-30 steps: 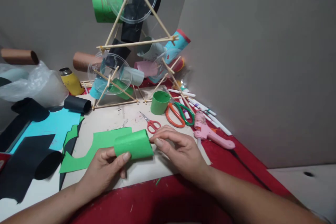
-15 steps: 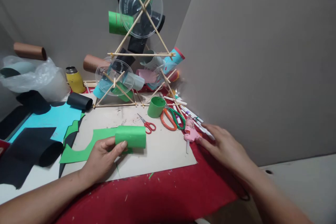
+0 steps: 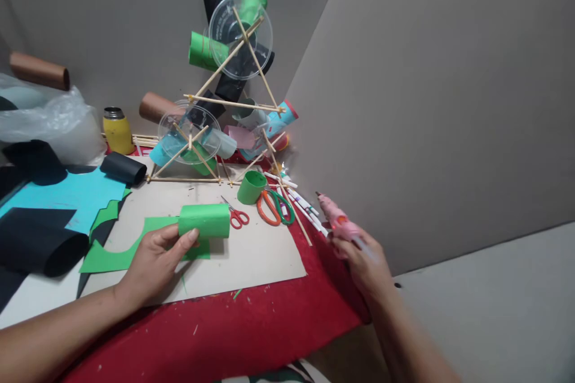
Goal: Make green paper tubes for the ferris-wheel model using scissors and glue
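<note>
A green paper tube point(image 3: 210, 219) lies sideways in my left hand point(image 3: 155, 260), pinched at its left end between thumb and fingers above the pale board point(image 3: 265, 257). Cut green paper point(image 3: 110, 258) is under and beside that hand. On the right, my right hand point(image 3: 366, 260) grips a pink glue gun point(image 3: 339, 221) raised off the red cloth, its nozzle pointing up and left. Between the hands lie small red-handled scissors point(image 3: 239, 218), an upright green tube point(image 3: 251, 187) and larger scissors with orange and green handles point(image 3: 269, 208).
Behind the board stand stick frames point(image 3: 184, 179) bearing clear plastic discs point(image 3: 220, 24) and coloured paper tubes. Black paper point(image 3: 31, 239), blue paper point(image 3: 67, 197), a plastic bag point(image 3: 58, 131) and a yellow bottle point(image 3: 117, 131) are at left. White markers point(image 3: 308, 212) lie near the wall.
My right hand has closed around the pink glue gun and lifted it from beside the markers. The camera view has shifted to the right; my left hand still holds the green tube.
</note>
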Tool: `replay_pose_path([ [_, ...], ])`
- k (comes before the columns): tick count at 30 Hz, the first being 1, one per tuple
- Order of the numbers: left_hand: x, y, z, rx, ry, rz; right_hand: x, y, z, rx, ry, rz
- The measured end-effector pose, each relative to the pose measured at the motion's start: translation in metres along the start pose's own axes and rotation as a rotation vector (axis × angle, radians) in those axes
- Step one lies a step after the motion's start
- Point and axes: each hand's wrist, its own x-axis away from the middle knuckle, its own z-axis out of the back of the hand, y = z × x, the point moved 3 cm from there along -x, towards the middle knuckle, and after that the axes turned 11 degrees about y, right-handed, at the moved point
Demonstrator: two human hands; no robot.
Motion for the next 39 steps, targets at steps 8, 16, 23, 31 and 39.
replay_pose_path([
  [8, -0.009, 0.027, 0.012, -0.004, 0.133, 0.046, 0.03, -0.055, -0.016, -0.518, -0.178, -0.228],
  [16, -0.035, 0.036, 0.031, 0.275, 0.305, 0.155, 0.02, -0.086, -0.048, -0.872, -0.44, -0.438],
  [23, -0.038, 0.033, 0.029, 0.344, 0.189, 0.348, 0.016, -0.085, -0.104, -0.769, -0.75, -0.456],
  [31, -0.03, 0.014, 0.016, 0.4, 0.051, 0.584, 0.028, -0.068, -0.112, -0.593, -0.635, -0.296],
  [39, -0.009, 0.01, -0.011, 0.424, -0.078, 0.751, 0.018, -0.087, -0.101, -0.494, -0.517, -0.041],
])
